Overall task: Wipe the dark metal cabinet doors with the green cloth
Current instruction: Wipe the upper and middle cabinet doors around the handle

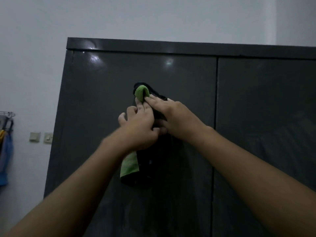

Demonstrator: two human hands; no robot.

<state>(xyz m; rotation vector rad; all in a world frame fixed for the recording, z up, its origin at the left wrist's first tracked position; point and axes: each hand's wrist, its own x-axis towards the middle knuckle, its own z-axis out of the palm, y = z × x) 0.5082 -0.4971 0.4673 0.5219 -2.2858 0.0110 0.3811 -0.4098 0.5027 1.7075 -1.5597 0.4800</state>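
Note:
A tall dark metal cabinet fills the view, with a left door [95,103] and a right door [266,103] meeting at a vertical seam. Both my hands are raised in front of the left door and hold a green cloth [130,164] with a dark reverse side. A green fold of it sticks up above my fingers, and a longer end hangs below my left wrist. My left hand [138,127] grips the cloth from the left. My right hand [172,115] holds it from the right, fingers laid over the dark side. How the cloth runs between the hands is hidden.
A pale wall surrounds the cabinet. Left of it are two wall switches [41,137] and, at the frame's edge, a rack with blue fabric [5,151] hanging from it. Light glints on the upper part of the left door.

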